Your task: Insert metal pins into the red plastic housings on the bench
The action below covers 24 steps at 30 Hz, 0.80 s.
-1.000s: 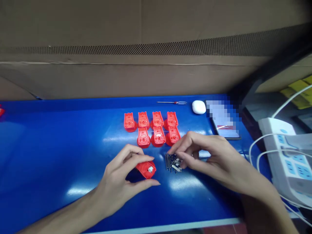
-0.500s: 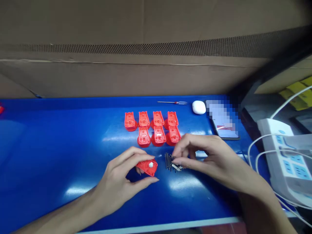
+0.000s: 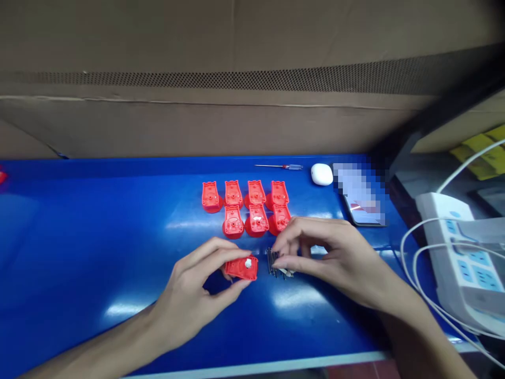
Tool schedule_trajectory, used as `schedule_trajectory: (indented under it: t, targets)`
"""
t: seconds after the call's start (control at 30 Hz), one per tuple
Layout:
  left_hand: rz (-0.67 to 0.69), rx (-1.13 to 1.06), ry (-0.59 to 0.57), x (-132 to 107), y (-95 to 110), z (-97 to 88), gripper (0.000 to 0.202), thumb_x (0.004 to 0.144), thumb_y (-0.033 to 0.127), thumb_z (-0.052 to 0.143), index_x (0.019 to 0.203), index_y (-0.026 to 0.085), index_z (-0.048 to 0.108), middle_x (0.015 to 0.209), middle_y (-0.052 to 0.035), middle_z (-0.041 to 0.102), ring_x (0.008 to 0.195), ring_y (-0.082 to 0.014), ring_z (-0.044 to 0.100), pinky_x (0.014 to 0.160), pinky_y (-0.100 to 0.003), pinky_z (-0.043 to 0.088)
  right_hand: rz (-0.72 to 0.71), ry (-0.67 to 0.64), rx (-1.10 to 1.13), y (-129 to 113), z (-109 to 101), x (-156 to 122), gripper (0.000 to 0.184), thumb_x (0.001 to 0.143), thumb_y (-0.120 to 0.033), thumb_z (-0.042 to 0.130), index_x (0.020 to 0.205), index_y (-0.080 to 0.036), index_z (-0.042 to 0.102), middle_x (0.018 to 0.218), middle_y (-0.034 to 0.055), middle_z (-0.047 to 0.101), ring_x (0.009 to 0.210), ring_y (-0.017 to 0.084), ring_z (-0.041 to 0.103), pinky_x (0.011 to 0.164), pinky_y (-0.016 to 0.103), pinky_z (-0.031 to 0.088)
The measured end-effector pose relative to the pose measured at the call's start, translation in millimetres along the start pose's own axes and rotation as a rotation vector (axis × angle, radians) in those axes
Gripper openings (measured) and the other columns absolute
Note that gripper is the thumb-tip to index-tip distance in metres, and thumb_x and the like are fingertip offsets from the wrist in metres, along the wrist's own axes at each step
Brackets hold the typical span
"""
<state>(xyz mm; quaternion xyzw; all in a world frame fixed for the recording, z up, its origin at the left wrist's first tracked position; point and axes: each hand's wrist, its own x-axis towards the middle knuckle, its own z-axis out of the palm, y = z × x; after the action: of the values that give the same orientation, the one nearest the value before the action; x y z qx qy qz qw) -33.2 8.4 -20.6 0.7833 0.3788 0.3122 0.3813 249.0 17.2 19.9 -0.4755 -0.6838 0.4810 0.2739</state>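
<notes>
On the blue surface [image 3: 98,252], the left hand [image 3: 187,297] pinches a red plastic housing [image 3: 241,268] between thumb and fingers, just beside a small heap of metal pins [image 3: 271,262]. The right hand [image 3: 329,258] curls over that heap, half closed; whether it holds any pin, I can't tell.

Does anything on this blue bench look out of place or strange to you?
The lower row of red plastic parts has three, the upper row four, leaving a gap at the left end. A loose heap of metal pins lies beside the right hand.
</notes>
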Motion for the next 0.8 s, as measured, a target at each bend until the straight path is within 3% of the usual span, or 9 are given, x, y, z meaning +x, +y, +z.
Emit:
schedule_trajectory:
  t: [0.2, 0.47, 0.8]
  targets:
    - [0.027, -0.009, 0.039, -1.5, -1.2, 0.0, 0.034, 0.096, 0.017, 0.083, 0.128, 0.025, 0.077, 0.118, -0.0055, 0.077, 0.102, -0.0175, 0.075, 0.089, -0.03, 0.063, -0.015, -0.012, 0.01, 0.2, 1.5, 0.8, 0.017, 0.098, -0.039, 0.085, 0.093, -0.024, 0.082, 0.093, 0.0024, 0.081, 0.079, 0.018, 0.071, 0.07, 0.029, 0.054]
    - [0.066, -0.001, 0.088, -1.7, -1.0, -2.3, 0.035, 0.093, 0.019, 0.088, 0.126, 0.025, 0.079, 0.117, -0.0047, 0.077, 0.099, -0.0164, 0.076, 0.086, -0.027, 0.063, -0.15, -0.01, 0.043, 2.1, 1.7, 0.8, 0.008, 0.098, -0.032, 0.085, 0.105, -0.028, 0.089, 0.097, 0.0019, 0.081, 0.088, 0.018, 0.073, 0.08, 0.03, 0.055]
    - [0.067, 0.011, 0.108, -1.5, -0.1, -2.5, 0.035, 0.091, 0.019, 0.09, 0.124, 0.026, 0.08, 0.115, -0.0044, 0.077, 0.097, -0.0164, 0.076, 0.085, -0.027, 0.063, -0.096, -0.043, 0.098, -4.0, 2.3, 0.0, 0.012, 0.102, -0.036, 0.081, 0.109, -0.028, 0.088, 0.103, 0.0042, 0.08, 0.095, 0.02, 0.073, 0.083, 0.031, 0.057]
